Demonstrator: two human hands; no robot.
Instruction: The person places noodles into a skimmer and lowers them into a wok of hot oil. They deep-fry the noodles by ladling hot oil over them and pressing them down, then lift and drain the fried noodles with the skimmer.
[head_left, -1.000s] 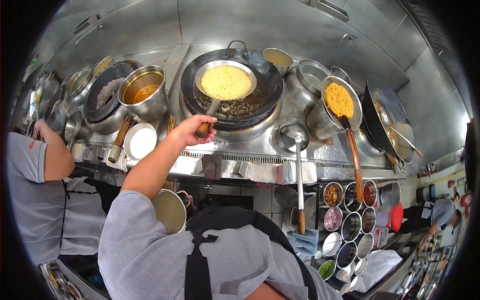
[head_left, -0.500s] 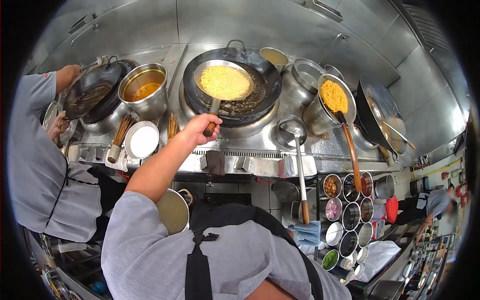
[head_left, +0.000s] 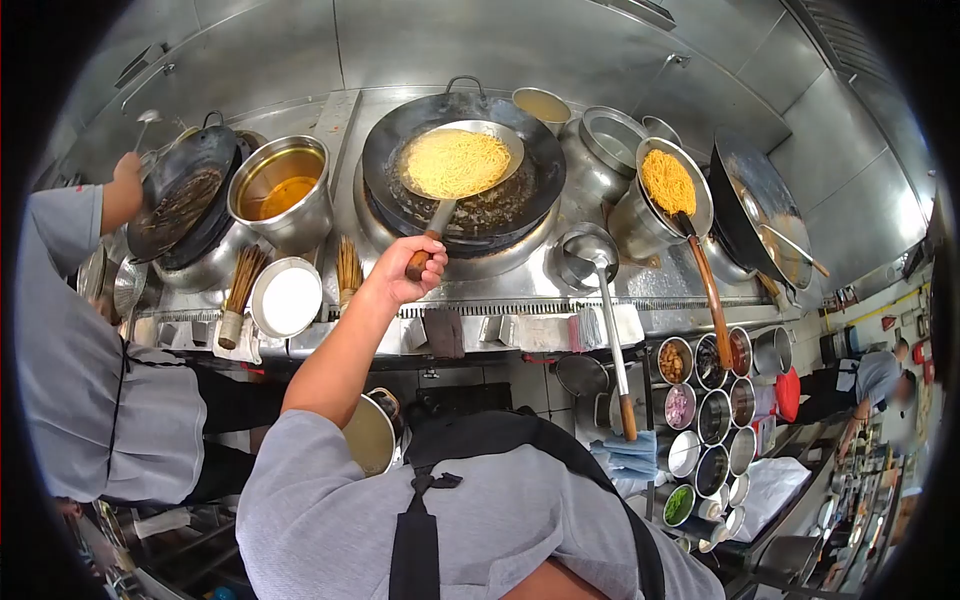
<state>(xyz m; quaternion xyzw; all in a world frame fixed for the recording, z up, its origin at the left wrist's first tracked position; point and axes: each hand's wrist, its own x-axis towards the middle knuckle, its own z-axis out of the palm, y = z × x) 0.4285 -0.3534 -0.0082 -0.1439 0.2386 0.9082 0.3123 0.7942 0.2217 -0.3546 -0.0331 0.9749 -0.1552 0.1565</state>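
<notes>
My left hand is closed round the wooden handle of a strainer holding pale yellow noodles. The strainer's bowl is over a large black wok, where dark bubbling liquid shows around and below it. I cannot tell whether the bowl touches the liquid. My right hand is out of sight; only part of that arm shows at the bottom edge. A ladle with a long handle rests in a metal pot right of the wok. Farther right, a second strainer holds darker orange noodles on a pot.
To the left stand a pot of orange liquid, a bowl of white content and bamboo brushes. A co-worker is at a wok there. Several ingredient tins stand at lower right; another wok leans above.
My left hand and the strainer have shifted slightly right over the wok. The co-worker's lower hand has left the wok's edge, and a ladle now shows above their other hand.
</notes>
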